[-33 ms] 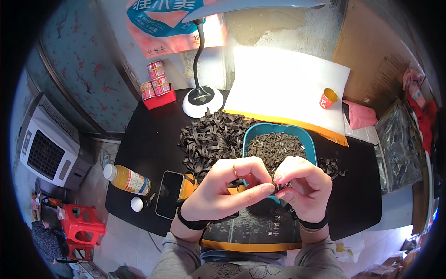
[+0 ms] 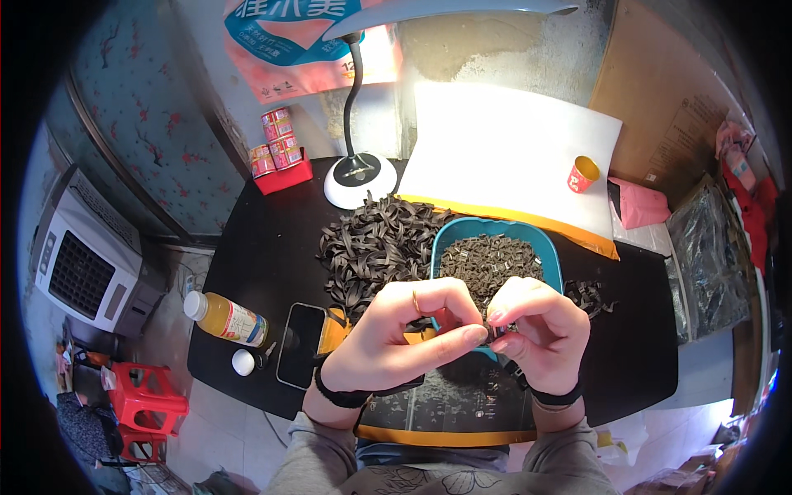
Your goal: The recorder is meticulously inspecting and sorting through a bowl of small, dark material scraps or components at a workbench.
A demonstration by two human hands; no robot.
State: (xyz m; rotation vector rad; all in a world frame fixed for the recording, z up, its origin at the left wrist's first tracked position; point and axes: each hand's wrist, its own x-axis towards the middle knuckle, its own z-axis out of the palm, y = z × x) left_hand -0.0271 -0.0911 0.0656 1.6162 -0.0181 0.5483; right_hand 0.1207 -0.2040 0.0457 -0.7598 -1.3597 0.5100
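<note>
My left hand (image 2: 404,334), with a ring on one finger, is closed in a pinch. Its thumb and fingertips meet those of my right hand (image 2: 546,334), which is also pinched closed. A small dark piece shows between the fingertips, mostly hidden; I cannot make out its kind. Just beyond the hands stands a teal plastic basin (image 2: 554,256) full of small dark pieces (image 2: 487,262), some with shiny bits. To its left lies a heap of dark flat strap pieces (image 2: 379,247). A few more dark strips (image 2: 592,297) lie right of the basin.
A desk lamp (image 2: 360,177) stands at the back, beside stacked small cans (image 2: 280,148). At left lie a juice bottle (image 2: 231,318), a white cap (image 2: 243,362) and a phone (image 2: 302,345). A paper cup (image 2: 582,175) rests on a white sheet (image 2: 511,148) at the back right.
</note>
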